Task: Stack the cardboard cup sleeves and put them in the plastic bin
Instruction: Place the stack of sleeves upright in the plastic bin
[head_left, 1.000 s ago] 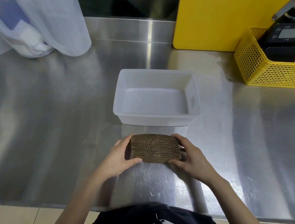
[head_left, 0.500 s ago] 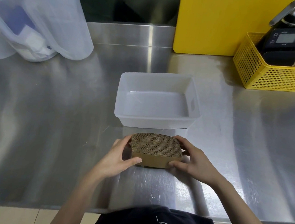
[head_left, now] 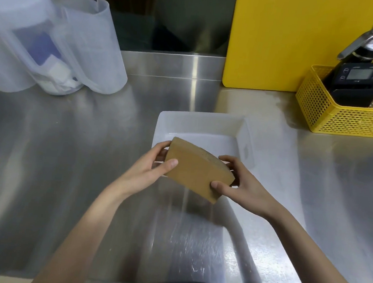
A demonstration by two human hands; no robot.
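While both hands, left (head_left: 149,172) and right (head_left: 237,186), clamp the tilted sleeve stack (head_left: 197,171) above the plastic bin (head_left: 205,125), near its 6 o'clock rim, loose sleeves could fan out and spill onto the surface (head_left: 67,153)

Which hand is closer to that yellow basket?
The right hand: it grips the sleeve stack on the side toward the basket. The left hand grips the far side.

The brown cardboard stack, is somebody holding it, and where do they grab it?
Yes. Both hands hold the stack of cardboard sleeves by its two ends: the left hand on the left end, the right hand on the right end, above the near edge of the plastic bin.
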